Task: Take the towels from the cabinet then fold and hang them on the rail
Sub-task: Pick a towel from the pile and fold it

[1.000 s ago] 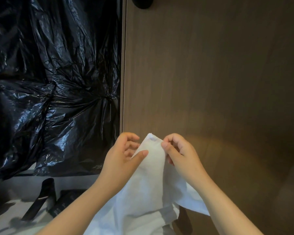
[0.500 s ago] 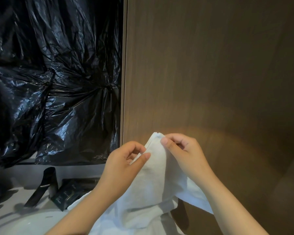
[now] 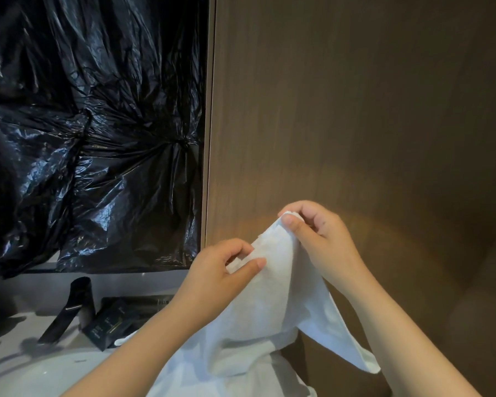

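Head view only. White towel (image 3: 272,296) is held up in front of a brown wood panel (image 3: 355,110), top corner raised, the rest hanging slack toward the bottom of the frame. Right hand (image 3: 318,239) pinches the top corner, thumb over curled fingers. Left hand (image 3: 215,279) pinches the edge just below and to the left, thumb on the front face. Both hands are closed on cloth.

Handling guess: light, soft, zero stiffness, and it sags wherever unsupported. Not fragile and not slippery. Take it by corners or along the hem, and spread the hands along one edge to get it flat before folding.

No rail in view. Left of the panel is crumpled black plastic sheeting (image 3: 83,124), with small dark boxes (image 3: 109,325) on the table (image 3: 17,353) below.
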The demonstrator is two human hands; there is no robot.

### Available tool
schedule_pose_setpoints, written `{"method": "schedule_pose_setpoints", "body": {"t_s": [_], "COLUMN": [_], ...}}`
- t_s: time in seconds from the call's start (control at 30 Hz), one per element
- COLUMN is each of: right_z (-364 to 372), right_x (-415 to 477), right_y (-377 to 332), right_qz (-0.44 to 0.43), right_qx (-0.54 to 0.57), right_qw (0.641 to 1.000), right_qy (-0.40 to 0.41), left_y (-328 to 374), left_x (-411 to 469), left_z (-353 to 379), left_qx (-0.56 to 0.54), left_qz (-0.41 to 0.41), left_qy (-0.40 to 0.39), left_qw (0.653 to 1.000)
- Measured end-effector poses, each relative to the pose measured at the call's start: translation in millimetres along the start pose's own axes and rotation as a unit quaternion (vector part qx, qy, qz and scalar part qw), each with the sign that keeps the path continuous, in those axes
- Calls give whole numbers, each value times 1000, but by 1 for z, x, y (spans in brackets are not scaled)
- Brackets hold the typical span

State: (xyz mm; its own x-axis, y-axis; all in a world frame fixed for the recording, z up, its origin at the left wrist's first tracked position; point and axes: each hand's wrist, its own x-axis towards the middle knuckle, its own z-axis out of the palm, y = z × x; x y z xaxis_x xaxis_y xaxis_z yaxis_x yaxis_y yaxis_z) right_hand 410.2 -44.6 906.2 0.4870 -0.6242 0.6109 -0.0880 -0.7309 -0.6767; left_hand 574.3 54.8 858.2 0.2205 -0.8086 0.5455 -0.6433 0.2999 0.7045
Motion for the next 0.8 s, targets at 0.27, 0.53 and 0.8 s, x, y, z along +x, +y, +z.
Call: {"method": "schedule_pose_setpoints", "body": {"t_s": [0.27, 0.53, 0.8], "right_z": [-30, -58, -86], "right_x": [20, 53, 80], "right_y": [-2, -9, -3], "right_qz": [-34, -43, -26], "right_qx": [-37, -77, -118], "right_qw": [994, 984, 972], "right_qy": [92, 152, 201], "left_y": [-22, -34, -44], "left_x": [3, 20, 35], "left_z": [-4, -13, -25], "left_qx": [52, 105, 146], "left_qz": [-4, -25, -94], "left_qy": [-6, -12, -17], "left_qw": [999, 994, 985]}}
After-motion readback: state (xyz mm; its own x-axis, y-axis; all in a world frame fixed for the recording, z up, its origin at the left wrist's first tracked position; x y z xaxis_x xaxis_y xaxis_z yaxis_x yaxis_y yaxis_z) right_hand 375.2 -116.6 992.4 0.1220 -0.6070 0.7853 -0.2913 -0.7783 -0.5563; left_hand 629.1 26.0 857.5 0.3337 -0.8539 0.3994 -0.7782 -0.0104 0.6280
